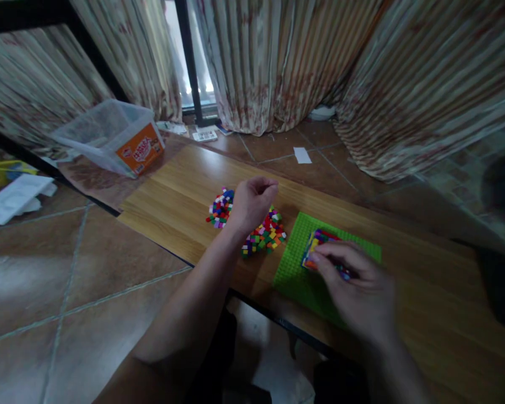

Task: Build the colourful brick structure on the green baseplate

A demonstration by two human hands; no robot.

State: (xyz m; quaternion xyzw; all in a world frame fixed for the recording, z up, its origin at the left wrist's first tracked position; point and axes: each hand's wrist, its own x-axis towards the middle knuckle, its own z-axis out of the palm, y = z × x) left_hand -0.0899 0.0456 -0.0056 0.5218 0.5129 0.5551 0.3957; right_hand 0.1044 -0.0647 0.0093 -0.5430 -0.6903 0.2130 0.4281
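Observation:
My left hand (255,206) is above a pile of small colourful building bricks (266,233) on the wooden table. Its fingers are curled together; anything between them is hidden. A green studded baseplate (297,275) lies to the right of the pile. On it sits a low block built of several coloured bricks (315,238), partly covered by my right hand (357,280). Thumb and forefinger of that hand are pinched together at the near left part of the block, and I cannot make out what is between them.
The long wooden table (185,185) runs from left to right. Beyond its left end stands a clear plastic bin (105,132) with an orange label. A white card (302,155) lies on the tiled floor behind, near striped curtains (269,67). White packaging (14,196) lies at far left.

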